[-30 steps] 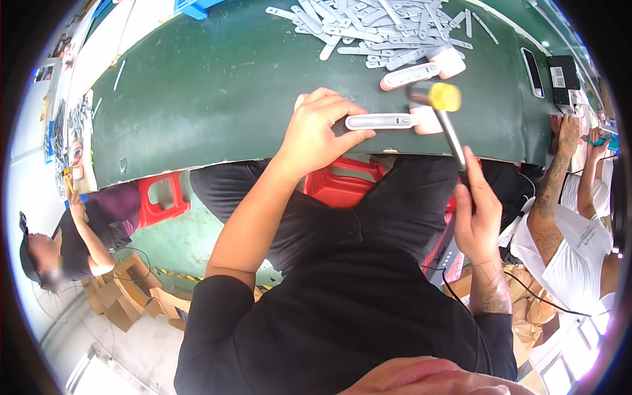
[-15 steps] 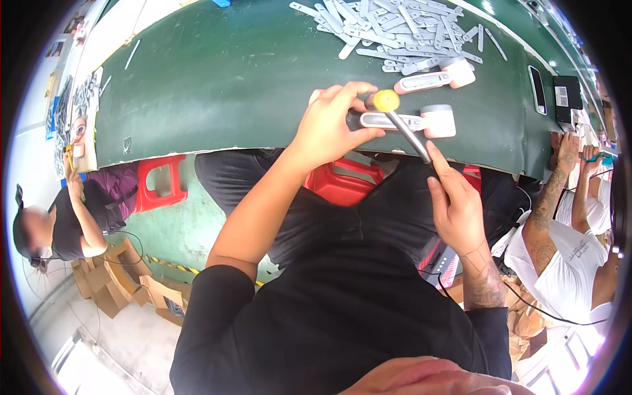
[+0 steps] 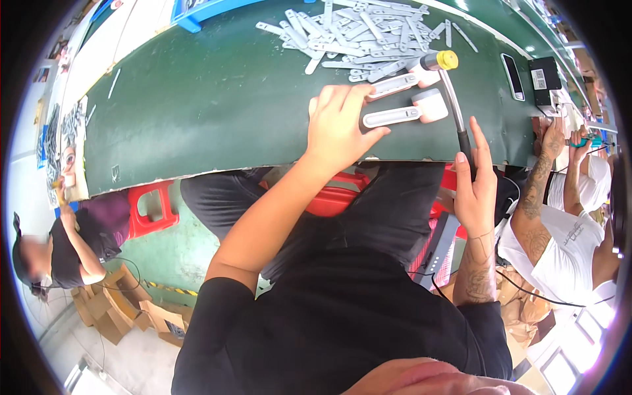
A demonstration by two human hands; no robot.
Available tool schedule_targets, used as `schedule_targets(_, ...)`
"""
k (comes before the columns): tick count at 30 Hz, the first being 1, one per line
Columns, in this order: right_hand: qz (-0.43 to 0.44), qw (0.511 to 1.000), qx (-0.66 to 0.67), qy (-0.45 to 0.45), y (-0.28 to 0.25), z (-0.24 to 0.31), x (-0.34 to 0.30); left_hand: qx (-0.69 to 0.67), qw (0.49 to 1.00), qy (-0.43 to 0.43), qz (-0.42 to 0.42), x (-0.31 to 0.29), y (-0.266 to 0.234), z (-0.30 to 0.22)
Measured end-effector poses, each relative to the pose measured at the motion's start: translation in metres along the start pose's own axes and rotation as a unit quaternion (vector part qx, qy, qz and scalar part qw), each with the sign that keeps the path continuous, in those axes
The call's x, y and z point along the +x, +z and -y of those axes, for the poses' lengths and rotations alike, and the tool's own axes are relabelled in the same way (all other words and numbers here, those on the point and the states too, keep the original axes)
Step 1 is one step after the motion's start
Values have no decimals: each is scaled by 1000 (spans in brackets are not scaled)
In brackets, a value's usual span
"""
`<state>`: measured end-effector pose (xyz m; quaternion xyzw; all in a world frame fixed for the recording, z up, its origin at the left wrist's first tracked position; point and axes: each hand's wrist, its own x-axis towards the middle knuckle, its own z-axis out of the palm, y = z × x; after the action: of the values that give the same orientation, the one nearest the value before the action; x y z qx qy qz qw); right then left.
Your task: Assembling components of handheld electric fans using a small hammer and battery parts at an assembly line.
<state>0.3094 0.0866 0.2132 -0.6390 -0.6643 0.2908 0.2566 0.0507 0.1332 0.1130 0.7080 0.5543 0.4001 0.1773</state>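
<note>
My right hand (image 3: 475, 191) is closed round the black grip of a mallet (image 3: 453, 99). The mallet has a metal shaft and a grey head with a yellow face, raised above the table. My left hand (image 3: 336, 125) has thumb and fingers apart around the left end of a white-and-grey handled piece (image 3: 395, 116) with a pale pink cylindrical head. Whether it touches that handle, I cannot tell. Just beyond lies a similar handled piece (image 3: 393, 85), its head partly hidden behind the mallet.
Many loose grey strips (image 3: 355, 39) are heaped at the table's far side. A phone (image 3: 513, 77) and a black box (image 3: 545, 79) sit at the right. A blue rack (image 3: 191, 23) stands at the far left. People work at both sides; a red stool (image 3: 153, 207) stands left.
The mallet has swung up and to the right, away from the near handled piece. My left hand's thumb and fingers stay around that handle's end. The view has shifted slightly.
</note>
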Motion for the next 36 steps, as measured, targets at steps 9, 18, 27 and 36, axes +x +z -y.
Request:
schedule_targets(9, -53, 997, 21, -61, 5, -6, 1, 41, 998, -29, 26, 31, 22, 4)
schedule_targets(18, -6, 995, -35, -94, 9, -7, 5, -5, 1000, 7, -14, 30, 23, 8)
schedule_targets(27, 6, 996, -17, -84, 18, 6, -10, -44, 998, -41, -8, 25, 22, 6)
schedule_targets(36, 47, 988, -69, -128, 35, -1, -3, -61, 997, -24, -51, 24, 25, 8)
